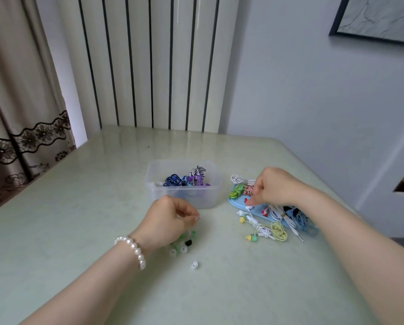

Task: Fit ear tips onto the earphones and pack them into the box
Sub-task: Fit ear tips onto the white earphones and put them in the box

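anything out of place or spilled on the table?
One white ear tip lies alone, apart from the ear tip pile under the left hand. A yellow earphone set has spilled off the blue lid onto the table.

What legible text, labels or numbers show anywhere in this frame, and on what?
None readable.
Clear plastic box: no label visible.
Blue tray under the coiled earphones: red and white marks, too blurred to read.
Framed picture on the wall: marbled pattern, no text.
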The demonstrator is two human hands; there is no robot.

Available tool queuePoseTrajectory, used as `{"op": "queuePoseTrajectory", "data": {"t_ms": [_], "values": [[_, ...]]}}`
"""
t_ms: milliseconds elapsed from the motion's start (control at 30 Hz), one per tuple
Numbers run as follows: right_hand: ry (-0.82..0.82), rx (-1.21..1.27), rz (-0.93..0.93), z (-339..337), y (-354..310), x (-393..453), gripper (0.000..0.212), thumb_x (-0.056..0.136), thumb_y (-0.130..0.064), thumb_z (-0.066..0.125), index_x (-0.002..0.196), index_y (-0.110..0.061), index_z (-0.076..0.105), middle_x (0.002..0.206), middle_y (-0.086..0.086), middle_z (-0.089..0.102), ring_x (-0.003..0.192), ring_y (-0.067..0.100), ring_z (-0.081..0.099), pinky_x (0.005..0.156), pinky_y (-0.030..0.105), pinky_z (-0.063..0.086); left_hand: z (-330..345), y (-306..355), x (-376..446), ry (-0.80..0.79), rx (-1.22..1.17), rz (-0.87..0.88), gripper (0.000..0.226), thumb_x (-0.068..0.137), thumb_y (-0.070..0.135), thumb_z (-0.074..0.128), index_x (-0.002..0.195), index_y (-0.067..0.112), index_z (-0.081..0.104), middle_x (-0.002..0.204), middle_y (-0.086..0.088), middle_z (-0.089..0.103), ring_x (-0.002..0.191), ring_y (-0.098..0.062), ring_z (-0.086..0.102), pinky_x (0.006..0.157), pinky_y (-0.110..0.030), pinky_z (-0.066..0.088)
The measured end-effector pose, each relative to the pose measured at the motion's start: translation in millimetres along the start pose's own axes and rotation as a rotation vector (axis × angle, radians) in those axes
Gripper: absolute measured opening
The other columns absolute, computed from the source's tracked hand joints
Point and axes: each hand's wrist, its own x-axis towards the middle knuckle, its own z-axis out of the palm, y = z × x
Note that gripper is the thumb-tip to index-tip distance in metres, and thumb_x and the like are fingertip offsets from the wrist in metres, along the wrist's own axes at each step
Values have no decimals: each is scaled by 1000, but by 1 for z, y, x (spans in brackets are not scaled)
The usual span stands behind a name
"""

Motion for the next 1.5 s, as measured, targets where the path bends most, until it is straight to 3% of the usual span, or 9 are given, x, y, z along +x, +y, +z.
{"op": "queuePoseTrajectory", "data": {"t_ms": [167,333,467,633,800,1000,1233,1400,1500], "values": [[0,-386,58,25,-7,-17,49,71,-55,66,58,-17,38,67,-3,44,82,22,44,70,30,34,1,-2,0,1,43,22,14,76,22,72,64,29,70,72,8,70,63,-1,57,57,-4,38],[-23,-410,44,36,-13,-17,35,78,-51,59,68,-19,48,99,4,58,110,24,42,90,36,33,-1,-3,2,12,36,16,14,76,22,73,65,28,70,74,5,70,62,-7,58,54,-7,41],[78,-232,69,24,-17,-20,27,71,-47,70,70,-21,60,81,-2,51,102,20,47,86,30,40,-2,-2,2,30,33,20,17,76,22,73,63,31,67,72,8,67,58,-4,54,54,-6,40],[250,297,92,0,-17,-20,17,68,-28,77,66,-14,68,60,-1,61,57,11,56,52,23,36,-3,-2,2,44,-10,18,15,76,21,73,64,29,68,66,11,65,52,-11,54,54,-20,46],[393,465,113,-4,-8,-13,13,69,-23,74,64,-13,68,70,7,67,70,22,60,70,31,48,-2,-1,2,43,-5,25,13,77,20,72,67,27,69,67,11,66,60,-18,60,56,-17,46],[467,616,63,8,0,-10,16,67,-18,78,62,-14,64,59,0,61,56,14,53,61,25,41,2,-4,3,35,20,48,16,77,19,71,66,30,68,73,9,69,66,-8,62,60,-7,44],[328,857,92,30,0,-5,17,71,6,65,63,-7,59,61,16,66,60,31,68,65,35,56,4,-2,1,36,34,46,14,78,20,71,68,29,68,70,10,68,66,-6,62,62,-2,39],[354,940,5,27,-6,-12,12,77,0,63,68,-7,58,59,7,59,42,2,55,42,13,41,5,-2,0,36,35,43,11,78,20,71,70,27,70,71,10,68,68,-6,62,62,-2,39],[201,1055,-83,27,-13,-18,18,80,-2,59,64,-10,61,59,7,59,57,14,54,54,22,40,5,-1,0,42,-37,27,13,78,18,72,68,27,69,67,11,66,60,-2,58,58,-8,42]]}}
